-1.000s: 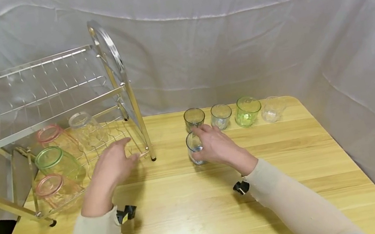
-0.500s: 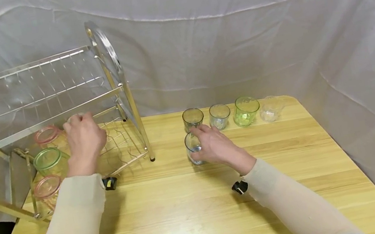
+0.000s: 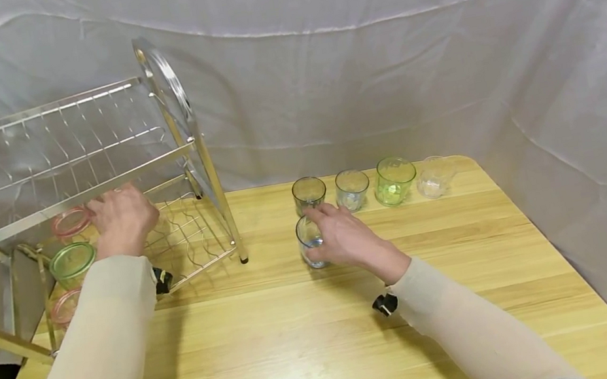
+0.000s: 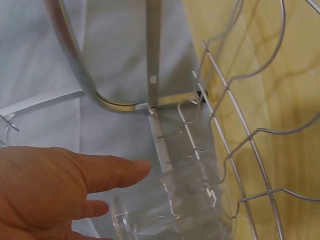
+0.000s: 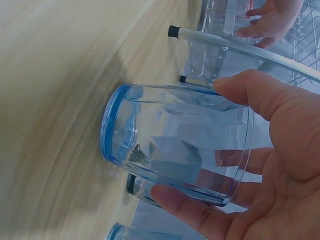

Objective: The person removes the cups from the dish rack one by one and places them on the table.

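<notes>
My right hand (image 3: 343, 236) grips a clear glass tumbler with a blue-tinted base (image 5: 170, 145). The tumbler stands upright on the table, with thumb and fingers on opposite sides near its rim. Inside the lower tier of the metal dish rack (image 3: 215, 197), my left hand (image 3: 123, 218) reaches in under the upper tier. In the left wrist view, its fingers (image 4: 117, 172) are extended beside a clear glass (image 4: 175, 210), which the hand hides from the head view. Pink glass (image 3: 70, 223), green glass (image 3: 73, 259) and another pink glass (image 3: 65, 308) stand upside down left of that hand.
Along the table's (image 3: 280, 345) back stand a grey glass (image 3: 308, 192), a bluish glass (image 3: 352, 189), a green glass (image 3: 395, 181) and a clear glass (image 3: 435, 178). The rack's upper-tier front bar (image 3: 67, 204) crosses above the left hand. A grey cloth (image 3: 353, 89) hangs behind.
My left hand has moved from the lower tier's front right, left and deeper into the rack, now over the spot of the clear glass. My right hand keeps its hold on the tumbler.
</notes>
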The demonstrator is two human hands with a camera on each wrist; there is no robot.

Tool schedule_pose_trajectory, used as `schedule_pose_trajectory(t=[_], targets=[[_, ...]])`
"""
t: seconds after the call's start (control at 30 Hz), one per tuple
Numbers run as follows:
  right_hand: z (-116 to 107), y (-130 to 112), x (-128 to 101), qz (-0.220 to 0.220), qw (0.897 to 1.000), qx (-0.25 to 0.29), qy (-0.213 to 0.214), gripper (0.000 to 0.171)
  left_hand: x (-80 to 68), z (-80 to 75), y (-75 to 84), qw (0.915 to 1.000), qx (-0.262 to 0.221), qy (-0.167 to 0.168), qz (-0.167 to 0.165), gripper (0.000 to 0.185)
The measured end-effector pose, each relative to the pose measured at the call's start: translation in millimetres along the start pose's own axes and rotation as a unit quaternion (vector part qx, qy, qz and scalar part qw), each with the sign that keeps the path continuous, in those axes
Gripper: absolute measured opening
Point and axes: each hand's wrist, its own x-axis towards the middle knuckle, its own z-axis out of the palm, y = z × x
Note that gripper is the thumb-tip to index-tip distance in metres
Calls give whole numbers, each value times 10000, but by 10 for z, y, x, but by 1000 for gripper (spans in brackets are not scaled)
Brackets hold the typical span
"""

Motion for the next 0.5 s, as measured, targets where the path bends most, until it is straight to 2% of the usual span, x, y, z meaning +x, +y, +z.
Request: schedule_pose_trajectory(t=[0.13,0.37,0.5], targets=[[2,1,5,-21,10000,-28,-5,86,18,22,-10,9998,-66,-136,-97,57],[3,-2,4,-58,10000,-78,15,85,52,66,-32,9996,-26,-276,27,80],[10,1,2,-64,10000,-43,28,85,77,80,-45,9995,117,-254,114,79]])
